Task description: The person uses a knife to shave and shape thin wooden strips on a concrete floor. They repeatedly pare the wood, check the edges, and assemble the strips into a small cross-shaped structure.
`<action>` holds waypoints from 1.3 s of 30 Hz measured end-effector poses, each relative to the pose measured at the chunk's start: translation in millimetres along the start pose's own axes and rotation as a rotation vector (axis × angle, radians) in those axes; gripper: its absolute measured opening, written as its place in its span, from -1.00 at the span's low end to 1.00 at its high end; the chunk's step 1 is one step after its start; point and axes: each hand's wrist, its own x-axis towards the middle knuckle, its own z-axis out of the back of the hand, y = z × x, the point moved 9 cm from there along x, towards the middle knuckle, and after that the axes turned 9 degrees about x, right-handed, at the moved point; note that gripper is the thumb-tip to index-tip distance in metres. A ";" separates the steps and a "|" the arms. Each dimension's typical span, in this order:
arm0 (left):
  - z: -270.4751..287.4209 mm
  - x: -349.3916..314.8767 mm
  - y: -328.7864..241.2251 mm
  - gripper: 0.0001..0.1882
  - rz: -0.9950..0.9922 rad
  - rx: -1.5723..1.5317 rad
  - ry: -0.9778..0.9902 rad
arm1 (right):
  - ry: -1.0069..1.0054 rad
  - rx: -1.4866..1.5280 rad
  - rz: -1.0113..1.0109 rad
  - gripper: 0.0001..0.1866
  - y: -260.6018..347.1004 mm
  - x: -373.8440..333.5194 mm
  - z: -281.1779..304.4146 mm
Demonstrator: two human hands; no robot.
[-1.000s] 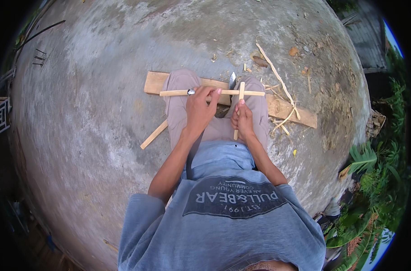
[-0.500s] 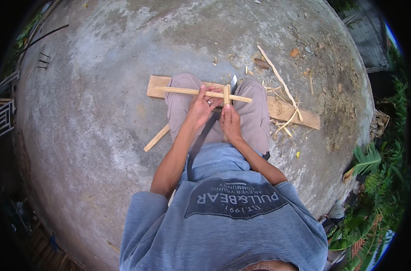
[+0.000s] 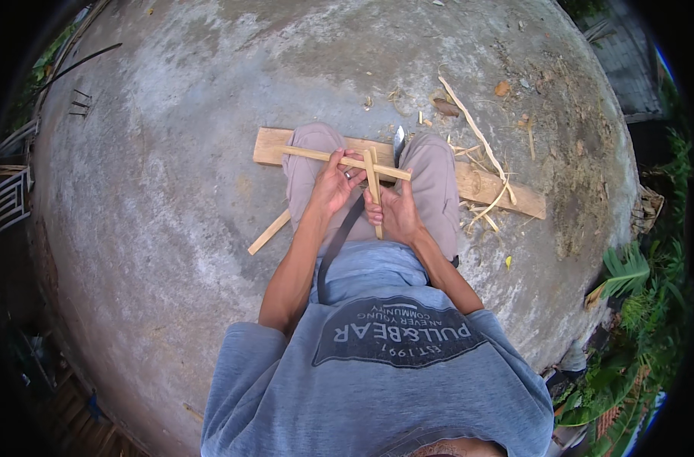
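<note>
Over my lap, a long pale wooden strip (image 3: 305, 154) crosses a shorter strip (image 3: 374, 190) near its right end. The shorter one looks doubled or split at the top; I cannot tell whether the long one passes through it. My left hand (image 3: 334, 185) is closed on the middle of the long strip, a ring on one finger. My right hand (image 3: 397, 212) grips the lower part of the short strip, one finger reaching up to the long strip's right end. A knife blade (image 3: 399, 142) points up between my knees.
A thick wooden plank (image 3: 499, 192) lies crosswise beyond and under my legs. Another pale stick (image 3: 269, 232) lies by my left leg. Peeled strips (image 3: 473, 122) and shavings litter the concrete (image 3: 172, 167) at the right. Green plants (image 3: 629, 305) border the right edge.
The short strip has slanted and slid down through my right hand's grip. My right hand has lowered and spread, a finger reaching the long strip's right end, which has shifted left.
</note>
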 end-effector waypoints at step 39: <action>-34.0 -6.1 -11.7 -0.77 -0.012 -0.157 -0.067 | 0.158 -0.110 0.007 0.03 1.8 -13.6 -26.6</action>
